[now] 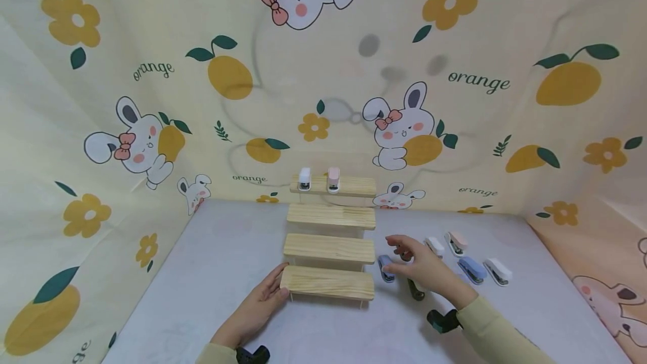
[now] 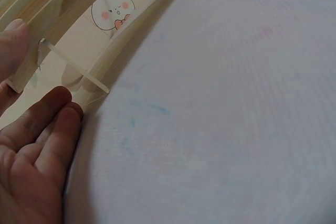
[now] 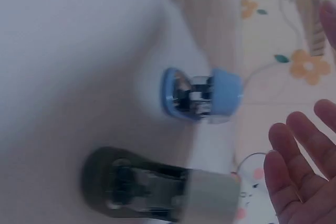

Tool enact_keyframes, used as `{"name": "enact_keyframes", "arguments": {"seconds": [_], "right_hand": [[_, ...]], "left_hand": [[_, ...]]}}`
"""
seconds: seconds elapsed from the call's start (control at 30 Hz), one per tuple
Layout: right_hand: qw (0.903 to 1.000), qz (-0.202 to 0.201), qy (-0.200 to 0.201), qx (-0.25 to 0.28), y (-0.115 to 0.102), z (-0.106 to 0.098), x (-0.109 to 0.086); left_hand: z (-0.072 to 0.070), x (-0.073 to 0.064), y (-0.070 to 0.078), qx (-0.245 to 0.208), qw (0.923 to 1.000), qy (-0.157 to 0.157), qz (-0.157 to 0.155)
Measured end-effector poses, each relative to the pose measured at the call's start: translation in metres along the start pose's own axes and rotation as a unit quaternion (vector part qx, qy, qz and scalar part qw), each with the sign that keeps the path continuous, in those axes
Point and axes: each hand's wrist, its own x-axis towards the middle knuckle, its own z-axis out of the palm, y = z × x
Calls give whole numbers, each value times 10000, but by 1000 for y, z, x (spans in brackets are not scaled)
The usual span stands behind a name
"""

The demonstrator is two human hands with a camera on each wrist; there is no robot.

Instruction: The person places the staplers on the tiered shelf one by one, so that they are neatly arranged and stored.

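Backdrop (image 1: pixel 323 72): printed cream-yellow cloth rose behind my work and along both sides.
Tabletop (image 1: pixel 202 274): pale and flat, it carried everything in front of me.
Wooden stand (image 1: pixel 328 248): four steps climbed away from me; I took it as my clock's centre, 12 pointing to the backdrop.
Left hand (image 1: pixel 260 302): at 8 o'clock, I held the left end of the bottom step (image 1: pixel 328 282), thumb and fingers bent about it; how hard I gripped, I could not tell.
Right hand (image 1: pixel 423 265): at 3 o'clock, my fingers were loosely spread, well open, with hold of nothing.
Near staplers: near blue stapler (image 1: pixel 386 271) at 4 o'clock, just beside the bottom step's right end; green stapler (image 1: pixel 417 291) further out at 4.
Far staplers: inner white stapler (image 1: pixel 436 246), far pink stapler (image 1: pixel 458 239), far blue stapler (image 1: pixel 472 269) and outer white stapler (image 1: pixel 497 272), grouped around 3 o'clock.
Raised staplers: raised white stapler (image 1: pixel 304 177) and raised pink stapler (image 1: pixel 333 177), apart, on the top step (image 1: pixel 356 185) at 12.
Stapler count: by my judgement, two were set up; at least six on the tabletop were left.
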Motion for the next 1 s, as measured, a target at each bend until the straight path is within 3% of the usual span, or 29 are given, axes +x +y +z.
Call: {"name": "enact_keyframes", "arguments": {"seconds": [0.63, 1.0], "right_hand": [[9971, 530, -422, -342, 27, 18, 10], [9973, 402, -505, -357, 31, 19, 11]], "left_hand": [[1, 0, 3, -15, 10000, -11, -2], [0, 1, 1, -14, 10000, 4, -87]]}}
